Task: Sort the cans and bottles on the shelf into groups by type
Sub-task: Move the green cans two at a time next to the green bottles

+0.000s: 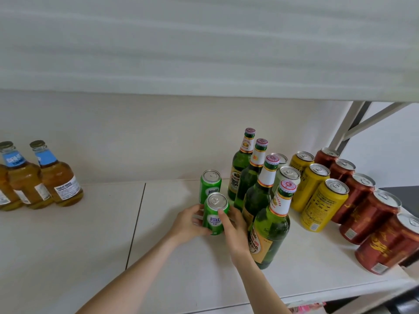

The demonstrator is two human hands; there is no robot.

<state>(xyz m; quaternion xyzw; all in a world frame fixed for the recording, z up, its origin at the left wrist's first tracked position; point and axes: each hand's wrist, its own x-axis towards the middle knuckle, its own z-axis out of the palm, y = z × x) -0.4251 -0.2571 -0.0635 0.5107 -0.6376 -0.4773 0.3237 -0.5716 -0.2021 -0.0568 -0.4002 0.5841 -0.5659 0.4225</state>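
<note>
Both hands are on the front can (215, 217). The left hand (187, 224) wraps its left side w/ curled fingers, and the right hand (235, 227) grips the right side, thumb across the label. The can stands upright on the shelf (90, 234), just in front of a rear can (210, 184) of the same green brand and about touching it. The two-handed hold reads as squaring it into line w/ its twin, label forward, rather than carrying it. Whether its base sits on the board or just off it I can't tell, since the fingers hide it. The rest is laid in rows running front to back, one type per row, which explains the spot. The green cans open a new row just left of the green bottles (269, 230). Next come pale cans (289, 175), half hidden behind the bottles, then yellow cans (324, 205), then red cans (371, 214) out by the shelf's right end. Amber bottles (59, 180) w/ blue neck labels stand well apart at far left. By my read the sort is nearly done. One risk: the right wrist lies close against the nearest tall bottle, which is prob. top-heavy, so pulling back calls for care.
</note>
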